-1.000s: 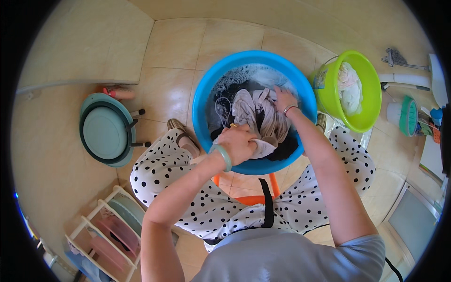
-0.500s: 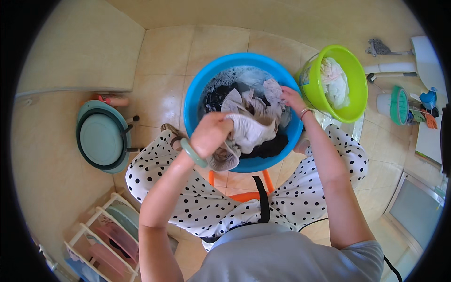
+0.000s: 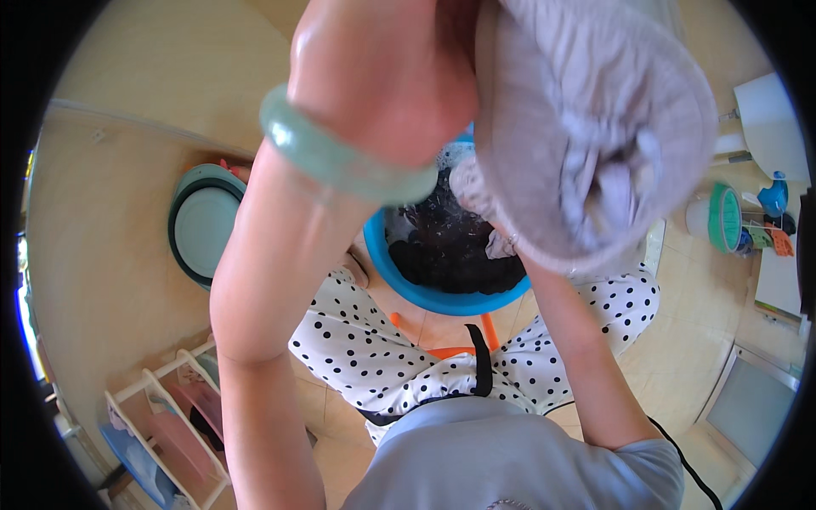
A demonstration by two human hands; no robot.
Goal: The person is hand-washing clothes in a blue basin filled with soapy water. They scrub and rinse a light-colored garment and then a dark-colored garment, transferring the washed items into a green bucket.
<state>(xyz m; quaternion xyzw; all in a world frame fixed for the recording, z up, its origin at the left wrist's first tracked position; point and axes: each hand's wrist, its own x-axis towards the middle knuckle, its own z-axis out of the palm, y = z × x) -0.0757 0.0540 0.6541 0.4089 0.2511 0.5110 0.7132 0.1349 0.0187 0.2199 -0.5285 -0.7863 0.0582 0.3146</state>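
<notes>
My left hand (image 3: 382,76), with a pale green bangle on its wrist, is raised close to the view. It is closed on a light grey garment (image 3: 527,178) with a gathered, elastic-looking edge; its fingertips are hidden. The garment hangs in front of my right hand, so only the right forearm (image 3: 574,340) shows, reaching up behind the cloth. Below is a blue basin (image 3: 421,293) holding dark wet clothes (image 3: 455,255) and some suds. A small pale piece of cloth (image 3: 500,246) shows by the basin's right side.
An orange stool (image 3: 450,351) stands under the basin, between my knees. Pale green wash basins (image 3: 204,229) lean at the left wall. A white rack (image 3: 166,416) with more basins is lower left. Cleaning tools and a blue spray bottle (image 3: 773,195) are at the right.
My left hand has lifted the light grey garment out of the blue basin, up toward the view. The cloth now covers my right hand and the lime green bucket.
</notes>
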